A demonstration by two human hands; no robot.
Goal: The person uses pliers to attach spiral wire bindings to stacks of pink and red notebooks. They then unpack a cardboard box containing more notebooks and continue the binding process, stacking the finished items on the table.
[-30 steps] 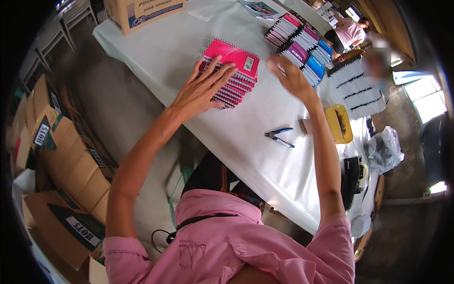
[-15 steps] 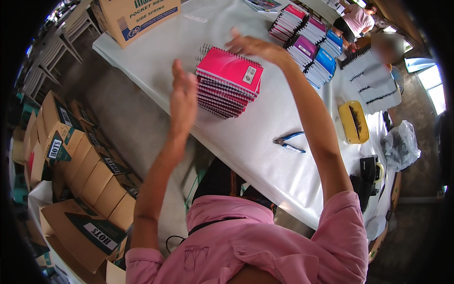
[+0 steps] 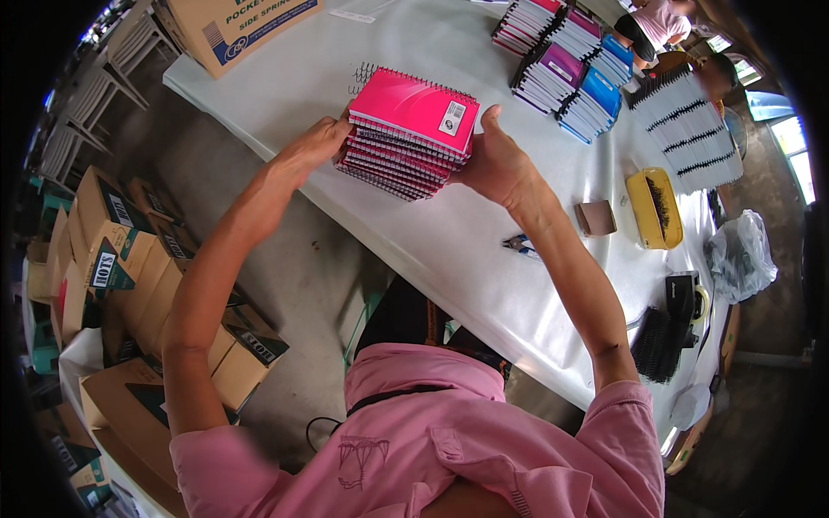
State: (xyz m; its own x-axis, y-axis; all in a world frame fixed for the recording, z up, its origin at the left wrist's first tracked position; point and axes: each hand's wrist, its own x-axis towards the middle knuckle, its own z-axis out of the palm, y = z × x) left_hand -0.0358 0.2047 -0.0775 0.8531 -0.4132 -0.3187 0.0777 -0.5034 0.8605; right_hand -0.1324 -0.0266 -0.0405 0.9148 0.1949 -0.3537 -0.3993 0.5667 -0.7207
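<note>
A stack of pink spiral notebooks (image 3: 414, 108) sits on the white-covered table, a barcode label on its top cover. Loose wire spirals (image 3: 362, 78) poke out at its far left corner. My left hand (image 3: 318, 145) grips the left side of the stack, fingers bent in against its edge. At the right side my right hand (image 3: 499, 166) holds the stack between its palm and fingers, thumb raised and the fingertips hidden behind the notebooks. Blue-handled pliers (image 3: 521, 245) lie nearer me, partly covered by my right forearm.
Purple, blue and pink notebook stacks (image 3: 553, 73) stand at the far right, near white spiral-bound stacks (image 3: 691, 129). A yellow tray (image 3: 640, 207) of small dark pieces, a small brown box (image 3: 596, 217) and a clear plastic bag (image 3: 741, 259) lie right. Cartons (image 3: 112, 233) crowd the floor left; another carton (image 3: 233, 34) stands on the table.
Both hands were raised apart from the pink stack; they have come in against its left and right sides. The small brown box has come into view beside my right forearm.
</note>
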